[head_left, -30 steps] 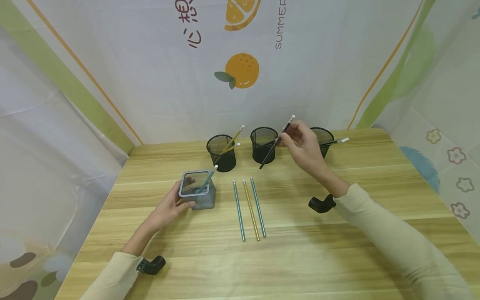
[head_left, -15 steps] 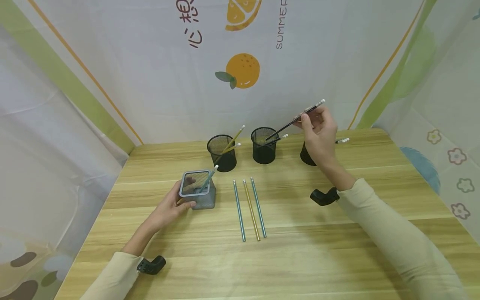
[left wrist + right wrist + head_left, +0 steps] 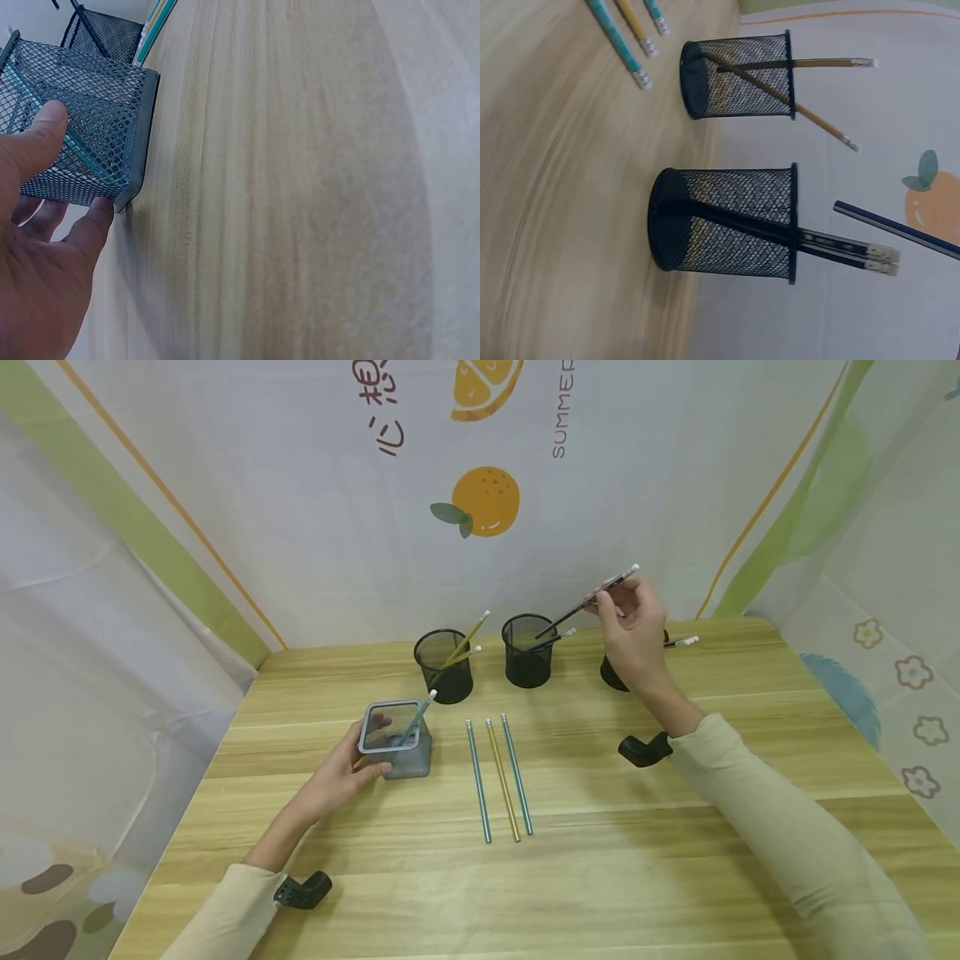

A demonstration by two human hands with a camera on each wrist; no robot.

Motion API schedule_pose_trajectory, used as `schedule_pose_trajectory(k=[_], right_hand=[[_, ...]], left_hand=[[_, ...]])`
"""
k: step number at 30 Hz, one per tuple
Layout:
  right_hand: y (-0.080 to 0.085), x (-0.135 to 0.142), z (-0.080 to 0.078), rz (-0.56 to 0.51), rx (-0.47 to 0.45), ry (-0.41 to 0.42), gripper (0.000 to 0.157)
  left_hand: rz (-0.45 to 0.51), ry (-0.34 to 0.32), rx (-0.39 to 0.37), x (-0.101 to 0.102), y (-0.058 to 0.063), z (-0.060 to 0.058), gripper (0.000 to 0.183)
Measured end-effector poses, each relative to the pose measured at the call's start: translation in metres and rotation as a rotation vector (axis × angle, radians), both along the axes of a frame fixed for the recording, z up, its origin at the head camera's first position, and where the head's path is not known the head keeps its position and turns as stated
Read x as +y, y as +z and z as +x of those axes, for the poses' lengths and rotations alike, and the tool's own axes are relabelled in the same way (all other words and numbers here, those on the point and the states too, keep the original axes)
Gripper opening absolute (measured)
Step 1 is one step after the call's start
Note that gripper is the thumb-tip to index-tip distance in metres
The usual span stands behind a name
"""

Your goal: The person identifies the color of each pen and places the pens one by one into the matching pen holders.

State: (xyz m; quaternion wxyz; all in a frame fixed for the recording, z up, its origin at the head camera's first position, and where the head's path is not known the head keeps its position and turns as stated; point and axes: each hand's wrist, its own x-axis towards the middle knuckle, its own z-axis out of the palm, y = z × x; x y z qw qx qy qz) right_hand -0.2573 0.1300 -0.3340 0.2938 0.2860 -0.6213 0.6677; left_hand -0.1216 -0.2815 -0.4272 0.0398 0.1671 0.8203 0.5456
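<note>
My left hand grips a square grey mesh pen holder standing on the table. A teal pencil leans inside it. My right hand pinches a black pencil, white eraser end up, slanting down to the left. Its lower end hangs over the mouth of the middle round black mesh cup. In the right wrist view this held pencil is outside the rim, apart from the black pencils that stand in the cup. The right hand itself is outside that view.
Left of the middle cup, another black mesh cup holds yellow pencils. A third cup, partly hidden by my right hand, has white-ended pencils leaning out. Two teal pencils and a gold one lie mid-table.
My right hand has moved up and right, then slightly back left. The black pencil has tilted from steep to flatter, its lower end now over the middle cup. The left hand stays put.
</note>
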Motion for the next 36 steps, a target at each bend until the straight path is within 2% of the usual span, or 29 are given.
schedule_pose_trajectory(k=[4, 11, 17, 21, 27, 36], right_hand=[[-0.004, -0.002, -0.002, 0.064, 0.012, -0.011, 0.014], [-0.008, -0.006, -0.003, 0.166, 0.105, -0.047, 0.012], [0.005, -0.014, 0.012, 0.279, 0.201, -0.113, 0.013], [0.009, -0.017, 0.018, 0.313, 0.194, -0.104, 0.013], [0.009, -0.016, 0.018, 0.333, 0.183, -0.058, 0.014], [0.012, -0.013, 0.020, 0.321, 0.095, 0.023, 0.014]], left_hand=[[-0.010, 0.002, 0.001, 0.000, 0.001, 0.000, 0.074], [-0.015, 0.003, 0.003, 0.000, 0.001, -0.001, 0.074], [-0.021, 0.009, 0.000, 0.000, 0.001, -0.002, 0.075], [-0.020, 0.007, -0.001, 0.000, 0.001, -0.002, 0.075], [-0.015, 0.006, -0.007, 0.000, 0.001, -0.001, 0.074], [-0.007, 0.006, -0.012, 0.001, 0.001, -0.001, 0.074]])
